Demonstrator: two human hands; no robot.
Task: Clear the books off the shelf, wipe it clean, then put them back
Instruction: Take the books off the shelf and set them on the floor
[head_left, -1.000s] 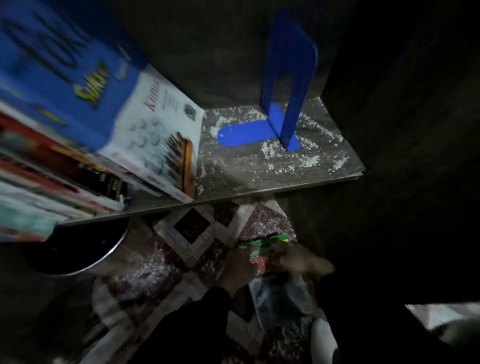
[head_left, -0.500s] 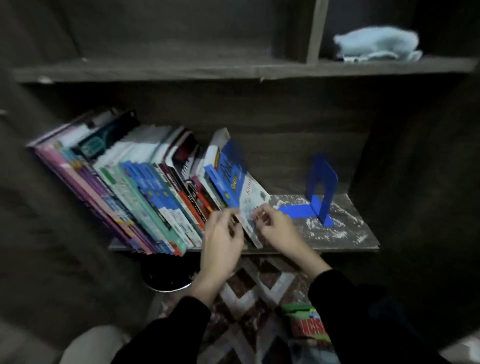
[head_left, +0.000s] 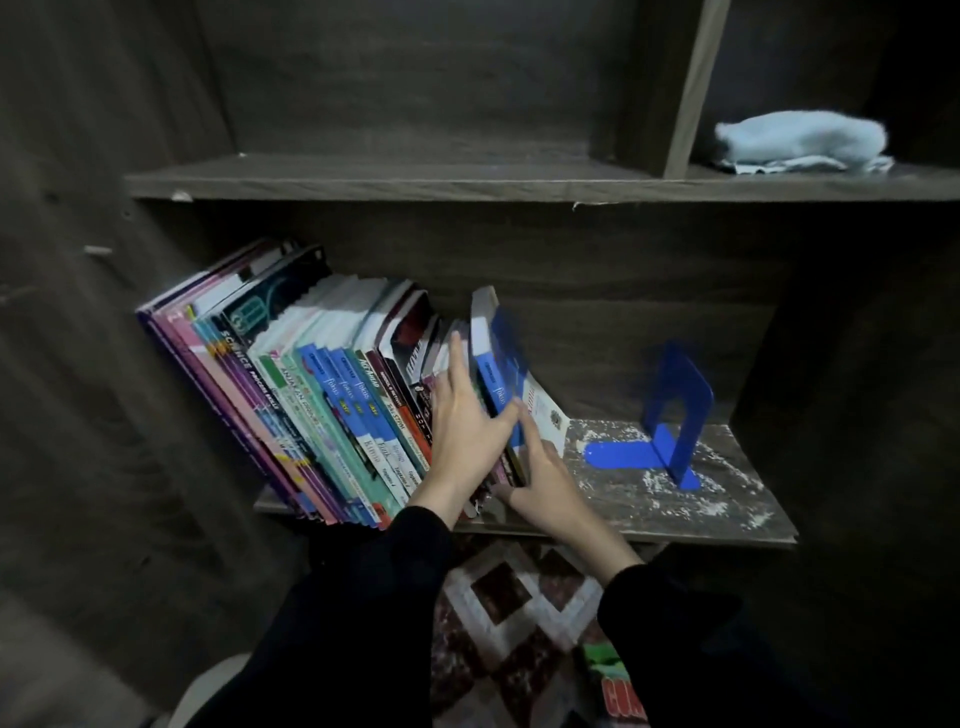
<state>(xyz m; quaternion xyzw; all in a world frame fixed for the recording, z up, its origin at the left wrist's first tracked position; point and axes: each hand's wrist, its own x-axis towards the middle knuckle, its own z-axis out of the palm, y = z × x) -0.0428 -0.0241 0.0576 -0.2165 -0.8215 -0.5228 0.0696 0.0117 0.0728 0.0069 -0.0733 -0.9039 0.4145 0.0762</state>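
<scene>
Books (head_left: 322, 405), one spine reading "SCIENCE", lean; flat left hand (head_left: 465, 431) presses them, right hand (head_left: 548, 480) grips blue "fokus" book (head_left: 493, 374).
</scene>
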